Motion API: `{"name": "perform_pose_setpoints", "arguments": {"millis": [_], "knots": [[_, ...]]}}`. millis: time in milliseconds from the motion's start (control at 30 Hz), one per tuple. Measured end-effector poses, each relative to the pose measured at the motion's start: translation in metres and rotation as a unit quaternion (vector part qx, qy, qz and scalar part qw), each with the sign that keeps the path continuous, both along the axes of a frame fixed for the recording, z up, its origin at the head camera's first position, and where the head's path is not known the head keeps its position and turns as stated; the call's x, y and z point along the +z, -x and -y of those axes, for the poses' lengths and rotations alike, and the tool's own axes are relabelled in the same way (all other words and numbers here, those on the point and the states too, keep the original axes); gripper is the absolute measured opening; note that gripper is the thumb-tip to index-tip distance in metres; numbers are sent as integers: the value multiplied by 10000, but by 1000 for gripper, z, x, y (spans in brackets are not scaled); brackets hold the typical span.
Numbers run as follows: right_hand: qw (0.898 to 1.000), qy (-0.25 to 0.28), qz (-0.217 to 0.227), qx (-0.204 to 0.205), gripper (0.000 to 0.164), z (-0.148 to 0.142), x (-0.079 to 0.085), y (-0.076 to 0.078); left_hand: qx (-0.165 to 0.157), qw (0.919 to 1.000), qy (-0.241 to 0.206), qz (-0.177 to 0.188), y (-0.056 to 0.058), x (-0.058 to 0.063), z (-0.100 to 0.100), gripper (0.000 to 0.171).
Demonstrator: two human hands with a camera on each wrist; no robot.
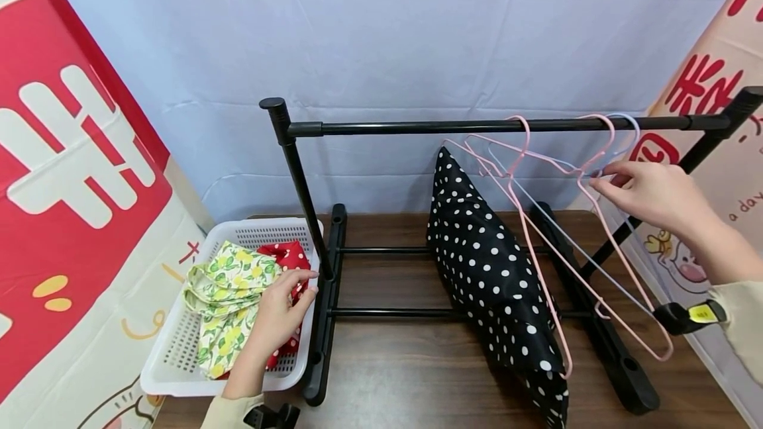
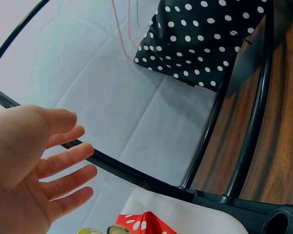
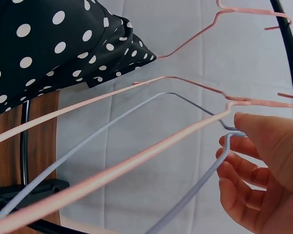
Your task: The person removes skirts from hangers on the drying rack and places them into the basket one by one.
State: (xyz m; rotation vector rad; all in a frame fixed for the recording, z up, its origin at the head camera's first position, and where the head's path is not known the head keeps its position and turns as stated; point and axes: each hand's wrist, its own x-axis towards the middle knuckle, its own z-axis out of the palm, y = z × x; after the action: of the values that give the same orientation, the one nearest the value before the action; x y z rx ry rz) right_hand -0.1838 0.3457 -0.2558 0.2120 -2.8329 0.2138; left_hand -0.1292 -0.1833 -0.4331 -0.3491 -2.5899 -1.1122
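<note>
With our right hand (image 1: 652,194), we are pinching the blue hanger (image 3: 190,194) just below its hook, which is looping over the rack's black bar (image 1: 405,128) beside two pink hangers (image 3: 112,171). A black dotted cloth (image 1: 489,263) is hanging from one of these. We are holding our left hand (image 1: 280,310), fingers loosely parted, over the white basket (image 1: 197,386), where a lemon-print cloth (image 1: 232,277) and a red dotted cloth (image 1: 289,255) are lying.

The black cloth (image 1: 477,243) has white dots, the red cloth (image 1: 290,255) white spots; the printed cloth (image 1: 232,280) shows yellow and green; the hangers (image 3: 107,174) are pink and pale blue.
</note>
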Motion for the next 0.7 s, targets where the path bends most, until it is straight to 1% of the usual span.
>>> {"name": "perform_pose_setpoints", "arguments": {"millis": [133, 300, 533, 700], "knots": [[9998, -119, -54, -168, 37, 2, 3, -5, 11, 10000, -7, -29, 1, -1, 0, 23], [9993, -54, -152, -347, 33, 3, 9, -12, -26, 9999, -79, -82, 4, -3, 0, 23], [9957, 191, -756, -495, 24, 12, 14, -20, 49, 9997, -224, 0, 7, -5, -4, 21], [9916, 351, -1160, -458, 21, 25, 16, -25, 55, 9990, -429, -106, 12, -6, -9, 18]]}}
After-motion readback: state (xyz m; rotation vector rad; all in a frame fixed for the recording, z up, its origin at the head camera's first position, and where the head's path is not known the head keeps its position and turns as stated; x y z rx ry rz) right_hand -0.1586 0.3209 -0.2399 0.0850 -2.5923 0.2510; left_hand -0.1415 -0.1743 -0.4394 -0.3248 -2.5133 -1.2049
